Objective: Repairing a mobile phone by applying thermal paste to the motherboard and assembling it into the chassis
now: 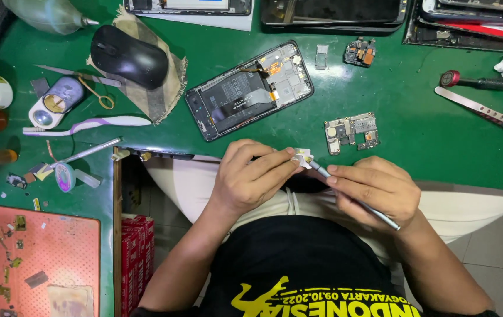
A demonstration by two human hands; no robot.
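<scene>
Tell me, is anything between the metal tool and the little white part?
Nothing visible. The left hand pinches the small white part, and the metal tool in the right hand meets it directly at its tip.

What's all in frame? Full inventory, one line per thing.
opened phone: 1, black, back cover off, mat centre
circuit board: 1, grey, right of phone
small module: 1, dark, upper mat
computer mouse: 1, black, on frayed cloth
toothbrush: 1, white and purple, left
metal ruler: 1, silver, right edge
screwdriver: 1, red cap, above ruler
work pad: 1, orange, bottom left
green mat: 1, covers bench
small part: 1, white, pinched in left hand
thin tool: 1, silver, in right hand, tip at the part
</scene>
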